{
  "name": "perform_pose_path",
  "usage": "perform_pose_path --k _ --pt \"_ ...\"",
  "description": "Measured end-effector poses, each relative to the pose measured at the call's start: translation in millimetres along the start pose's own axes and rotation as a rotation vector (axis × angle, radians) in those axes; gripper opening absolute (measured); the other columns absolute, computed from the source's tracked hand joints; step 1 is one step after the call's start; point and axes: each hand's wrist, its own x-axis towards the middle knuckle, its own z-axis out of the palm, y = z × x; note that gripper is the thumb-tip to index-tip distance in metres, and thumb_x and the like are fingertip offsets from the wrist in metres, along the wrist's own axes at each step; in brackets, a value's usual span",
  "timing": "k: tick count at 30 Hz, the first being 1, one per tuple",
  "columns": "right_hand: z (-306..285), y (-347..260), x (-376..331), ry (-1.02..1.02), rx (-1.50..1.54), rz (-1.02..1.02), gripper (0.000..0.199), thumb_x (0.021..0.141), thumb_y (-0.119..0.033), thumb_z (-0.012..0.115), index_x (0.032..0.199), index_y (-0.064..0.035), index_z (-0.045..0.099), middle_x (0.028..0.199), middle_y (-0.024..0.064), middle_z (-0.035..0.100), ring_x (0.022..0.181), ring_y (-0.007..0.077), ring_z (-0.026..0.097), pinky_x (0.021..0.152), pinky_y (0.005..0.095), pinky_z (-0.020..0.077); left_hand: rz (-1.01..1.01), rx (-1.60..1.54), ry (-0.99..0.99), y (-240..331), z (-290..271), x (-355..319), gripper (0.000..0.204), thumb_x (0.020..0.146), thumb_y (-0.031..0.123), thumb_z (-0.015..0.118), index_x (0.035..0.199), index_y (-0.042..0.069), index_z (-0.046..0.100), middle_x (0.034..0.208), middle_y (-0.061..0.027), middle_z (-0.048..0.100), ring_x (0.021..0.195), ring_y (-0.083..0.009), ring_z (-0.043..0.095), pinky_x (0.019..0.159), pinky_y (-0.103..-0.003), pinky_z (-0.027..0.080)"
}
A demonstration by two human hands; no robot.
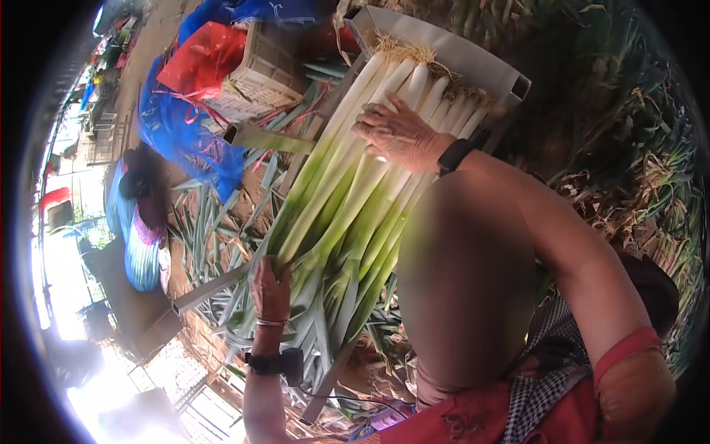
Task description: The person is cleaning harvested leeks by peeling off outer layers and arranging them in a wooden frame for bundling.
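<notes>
The leeks [342, 196] lie side by side in a metal frame [462, 53], their long axis slanting from upper right to lower left: the roots point up to the frame's end plate, the white shanks run down from there, and the green leaves fan out at the lower left. The right hand [398, 137] rests on the shanks below the roots, fingers apart and clenched on nothing; the left hand [271, 292] is curled at the leaves' left edge, though I cannot tell whether it grasps them. The right arm [547, 200] reaches in from the right, and a blurred patch hides the area beside the lower leaves. Two bars [270, 139] jut out leftward. Beyond stand a crate [270, 70], a red bag [207, 59] and blue netting [174, 126]; loose leaves [203, 244] litter the ground.
</notes>
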Motion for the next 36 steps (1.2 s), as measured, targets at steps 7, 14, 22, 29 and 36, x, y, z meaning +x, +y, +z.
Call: perform_pose_path --k 7,14,22,29,36 --pt "-10.8 5.1 -4.3 0.095 0.038 0.025 0.04 0.082 -0.03 0.065 0.113 -0.0056 0.058 0.113 0.0088 0.055 0.12 0.0261 0.046 0.107 0.0479 0.0256 0.234 0.047 -0.018 -6.2 48.4 10.7 0.037 0.084 0.035 0.067 0.113 0.011 0.067 0.123 -0.0183 0.058 0.117 -0.0414 0.051 0.101 -0.05 0.041" --pt "-15.0 -2.8 -15.4 0.143 0.175 0.058 0.03 0.081 -0.026 0.064 0.104 -0.0074 0.058 0.11 0.0092 0.052 0.121 0.0268 0.043 0.111 0.0459 0.0241 0.012 0.106 -0.133 25.8 49.1 -8.6 0.077 0.082 0.061 0.061 0.134 0.007 0.047 0.136 -0.0204 0.049 0.123 -0.0398 0.048 0.097 -0.051 0.042" --pt "-8.1 -2.0 -14.4 0.096 0.17 0.078 0.035 0.083 -0.027 0.063 0.114 -0.0096 0.057 0.125 0.0076 0.05 0.133 0.0251 0.034 0.113 0.045 0.0206 0.047 0.178 -0.179 33.8 64.6 -15.7 0.094 0.08 0.064 0.06 0.148 0.009 0.028 0.147 -0.0201 0.036 0.13 -0.0398 0.04 0.1 -0.054 0.038" --pt "-61.8 -11.8 -75.9 0.127 0.653 0.233 0.047 0.087 -0.021 0.061 0.129 -0.0031 0.049 0.135 0.0178 0.047 0.133 0.0346 0.038 0.112 0.0432 0.0276 -0.076 0.099 -0.524 51.9 37.1 16.7 0.088 0.083 0.06 0.059 0.148 0.009 0.028 0.149 -0.0198 0.034 0.13 -0.0378 0.042 0.099 -0.051 0.04" --pt "-60.1 26.5 -332.3 0.154 0.63 0.724 0.04 0.088 -0.022 0.062 0.123 -0.0046 0.054 0.119 0.0196 0.057 0.113 0.036 0.054 0.096 0.0411 0.0444 0.1 0.379 -0.258 84.1 -9.4 36.4 0.078 0.086 0.056 0.056 0.143 0.006 0.036 0.143 -0.022 0.04 0.131 -0.0349 0.04 0.11 -0.05 0.028"
